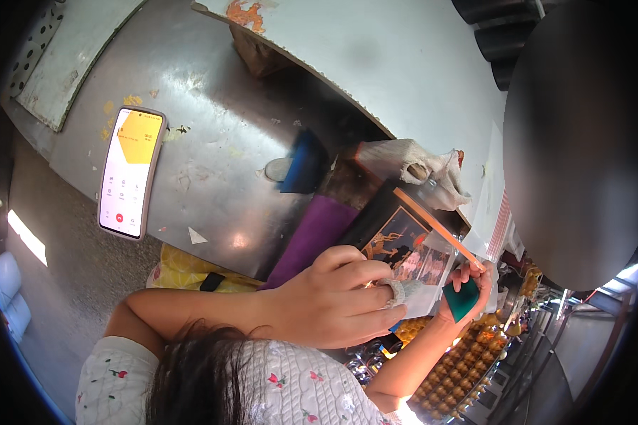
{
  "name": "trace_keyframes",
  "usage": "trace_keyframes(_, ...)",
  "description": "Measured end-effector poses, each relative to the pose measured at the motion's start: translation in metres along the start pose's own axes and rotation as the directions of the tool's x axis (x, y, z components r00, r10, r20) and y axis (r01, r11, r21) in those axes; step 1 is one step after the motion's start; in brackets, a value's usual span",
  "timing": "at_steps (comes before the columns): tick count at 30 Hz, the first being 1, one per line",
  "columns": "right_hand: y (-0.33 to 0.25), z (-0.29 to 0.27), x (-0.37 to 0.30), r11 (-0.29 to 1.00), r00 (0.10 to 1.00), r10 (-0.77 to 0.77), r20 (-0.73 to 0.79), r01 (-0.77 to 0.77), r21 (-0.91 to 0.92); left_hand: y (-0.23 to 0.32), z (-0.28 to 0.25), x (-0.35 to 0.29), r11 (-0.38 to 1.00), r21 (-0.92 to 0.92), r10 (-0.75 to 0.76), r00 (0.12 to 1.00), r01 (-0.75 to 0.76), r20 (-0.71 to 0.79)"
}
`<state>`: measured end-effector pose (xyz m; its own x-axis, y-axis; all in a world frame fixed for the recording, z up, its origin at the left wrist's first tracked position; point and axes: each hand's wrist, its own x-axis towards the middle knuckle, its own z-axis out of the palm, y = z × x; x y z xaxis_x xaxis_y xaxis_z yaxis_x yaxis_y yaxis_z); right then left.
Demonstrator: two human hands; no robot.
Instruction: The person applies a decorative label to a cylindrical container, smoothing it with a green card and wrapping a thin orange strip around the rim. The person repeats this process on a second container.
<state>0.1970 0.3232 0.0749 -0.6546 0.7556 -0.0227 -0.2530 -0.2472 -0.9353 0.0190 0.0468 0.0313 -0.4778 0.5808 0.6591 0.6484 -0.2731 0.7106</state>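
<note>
Metal surface (213,145) carries lit phone (131,170); left hand (340,294) curled against printed panel (397,241), grip unclear, right hand (480,286) pinching the panel's orange edge (432,222), not yet released.

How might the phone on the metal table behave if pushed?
The phone is probably stiff, being a flat slab. It would likely slide, not roll, on the shiny table. It might drop, since its lower end lies at the table's edge.
</note>
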Motion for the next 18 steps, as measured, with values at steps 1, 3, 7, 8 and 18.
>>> trace_keyframes(1, 0.0, -0.001, 0.0, 1.0, 1.0, 0.006, 0.011, -0.006, 0.019, -0.002, -0.001, -0.002, 1.0, -0.001, 0.005, 1.0, -0.005, -0.005)
trace_keyframes(3, 0.0, -0.002, 0.0, 0.999, 1.0, 0.01, 0.024, -0.01, 0.033, -0.006, -0.006, -0.006, 1.0, -0.007, 0.021, 1.0, -0.021, -0.009)
trace_keyframes(7, -0.003, -0.005, 0.001, 1.0, 1.0, 0.006, 0.022, -0.007, 0.018, -0.013, -0.026, -0.025, 0.986, 0.157, -0.07, 0.994, 0.057, 0.082)
trace_keyframes(8, -0.002, -0.006, -0.001, 1.0, 1.0, 0.014, 0.011, -0.014, 0.013, -0.012, -0.029, -0.03, 0.973, 0.137, -0.203, 0.973, 0.187, 0.11)
trace_keyframes(18, 0.001, -0.009, -0.003, 0.999, 0.999, 0.016, 0.041, -0.015, -0.03, -0.025, -0.023, -0.038, 0.926, 0.257, -0.335, 0.913, 0.275, 0.232)
